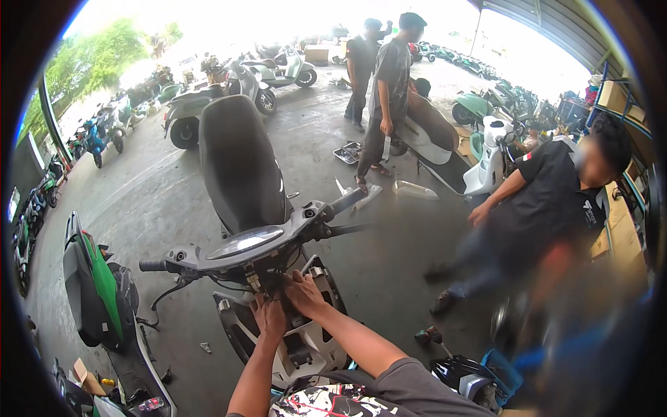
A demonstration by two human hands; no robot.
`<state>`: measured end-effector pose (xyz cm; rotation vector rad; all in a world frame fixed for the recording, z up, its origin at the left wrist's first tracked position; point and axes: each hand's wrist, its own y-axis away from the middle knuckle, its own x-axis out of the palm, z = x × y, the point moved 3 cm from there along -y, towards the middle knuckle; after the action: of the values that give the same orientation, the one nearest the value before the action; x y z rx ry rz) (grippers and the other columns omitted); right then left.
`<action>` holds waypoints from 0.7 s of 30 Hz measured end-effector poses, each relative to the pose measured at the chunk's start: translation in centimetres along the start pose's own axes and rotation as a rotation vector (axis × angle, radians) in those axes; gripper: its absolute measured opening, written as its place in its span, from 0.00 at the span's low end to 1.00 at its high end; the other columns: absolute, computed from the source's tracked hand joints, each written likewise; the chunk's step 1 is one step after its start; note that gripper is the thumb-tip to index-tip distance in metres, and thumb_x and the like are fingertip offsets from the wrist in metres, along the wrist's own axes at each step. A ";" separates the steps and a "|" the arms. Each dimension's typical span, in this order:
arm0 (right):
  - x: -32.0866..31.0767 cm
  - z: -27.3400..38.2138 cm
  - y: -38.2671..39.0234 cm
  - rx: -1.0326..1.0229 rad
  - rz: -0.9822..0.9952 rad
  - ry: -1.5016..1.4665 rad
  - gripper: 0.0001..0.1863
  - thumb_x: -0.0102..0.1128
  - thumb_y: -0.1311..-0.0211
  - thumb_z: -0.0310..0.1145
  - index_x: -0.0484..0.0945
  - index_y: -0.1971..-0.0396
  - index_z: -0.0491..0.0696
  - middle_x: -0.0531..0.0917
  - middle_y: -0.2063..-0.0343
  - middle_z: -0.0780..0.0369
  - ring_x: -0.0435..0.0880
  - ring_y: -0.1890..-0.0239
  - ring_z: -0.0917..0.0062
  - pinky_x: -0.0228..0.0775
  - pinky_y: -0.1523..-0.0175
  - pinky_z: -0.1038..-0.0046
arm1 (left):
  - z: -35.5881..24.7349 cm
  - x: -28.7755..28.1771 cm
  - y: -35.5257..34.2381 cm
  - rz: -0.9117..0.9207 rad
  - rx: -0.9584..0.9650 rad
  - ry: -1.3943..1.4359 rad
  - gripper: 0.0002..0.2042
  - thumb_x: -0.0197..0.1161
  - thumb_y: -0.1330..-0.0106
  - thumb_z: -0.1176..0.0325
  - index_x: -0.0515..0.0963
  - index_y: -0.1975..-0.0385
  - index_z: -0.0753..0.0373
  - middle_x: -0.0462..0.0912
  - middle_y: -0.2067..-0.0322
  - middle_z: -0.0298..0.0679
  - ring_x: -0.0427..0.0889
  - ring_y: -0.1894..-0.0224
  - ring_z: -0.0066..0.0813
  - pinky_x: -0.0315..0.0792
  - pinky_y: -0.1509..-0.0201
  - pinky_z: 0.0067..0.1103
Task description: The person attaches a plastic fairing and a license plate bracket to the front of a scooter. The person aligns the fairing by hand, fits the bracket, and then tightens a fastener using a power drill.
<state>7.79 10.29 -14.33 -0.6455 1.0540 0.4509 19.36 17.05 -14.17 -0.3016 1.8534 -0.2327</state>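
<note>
In front of me stands a scooter with a grey handlebar cover [295, 228], an oval display [246, 242] and a long dark seat [240, 163] beyond. Its front is opened up, baring dark wiring [262, 272] under the handlebar. My left hand [269, 316] reaches into this gap with its fingers curled near a pale connector [254, 281]. Close beside it on the right, my right hand [303, 295] has bent fingers among the wires. What the fingertips pinch is hidden. Below both hands sits the light inner body panel [316, 354].
A green and black scooter [104, 292] stands at left. On the right, a person in a dark shirt [549, 187] is near a white scooter [486, 163]; two people [392, 76] stand farther back. A blue tray [501, 374] and loose parts [415, 190] lie on the floor.
</note>
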 end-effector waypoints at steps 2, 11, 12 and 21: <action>-0.1 -0.2 0.1 -0.007 -0.059 -0.046 0.13 0.49 0.41 0.28 0.82 0.62 0.46 0.78 0.45 0.63 0.69 0.44 0.67 0.61 0.45 0.62 | 0.7 0.3 0.3 0.017 0.040 0.043 0.18 0.54 0.39 0.73 0.79 0.48 0.58 0.83 0.52 0.43 0.70 0.43 0.47 0.62 0.43 0.43; 1.9 -2.8 0.3 -0.096 -0.056 -0.144 0.10 0.50 0.41 0.28 0.81 0.66 0.43 0.80 0.54 0.59 0.71 0.46 0.62 0.68 0.44 0.64 | -0.3 0.1 0.1 -0.089 0.114 -0.077 0.18 0.61 0.44 0.69 0.79 0.52 0.50 0.83 0.55 0.35 0.71 0.51 0.44 0.64 0.51 0.40; 1.8 -2.7 0.1 -0.097 -0.047 -0.149 0.10 0.51 0.42 0.27 0.81 0.67 0.44 0.80 0.55 0.60 0.71 0.47 0.62 0.68 0.44 0.65 | -0.1 0.5 0.1 -0.116 0.105 -0.075 0.18 0.61 0.44 0.68 0.79 0.52 0.49 0.83 0.55 0.35 0.71 0.51 0.44 0.63 0.51 0.40; 0.3 -1.7 0.3 -0.101 -0.069 -0.050 0.11 0.54 0.49 0.25 0.81 0.65 0.48 0.79 0.58 0.61 0.72 0.48 0.63 0.69 0.43 0.67 | 0.1 0.5 0.2 0.014 0.077 0.012 0.17 0.61 0.48 0.71 0.79 0.56 0.51 0.82 0.55 0.32 0.71 0.49 0.45 0.63 0.49 0.42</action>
<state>6.62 9.34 -15.32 -0.7547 0.9636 0.4606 19.28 17.03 -14.72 -0.2339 1.8528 -0.2960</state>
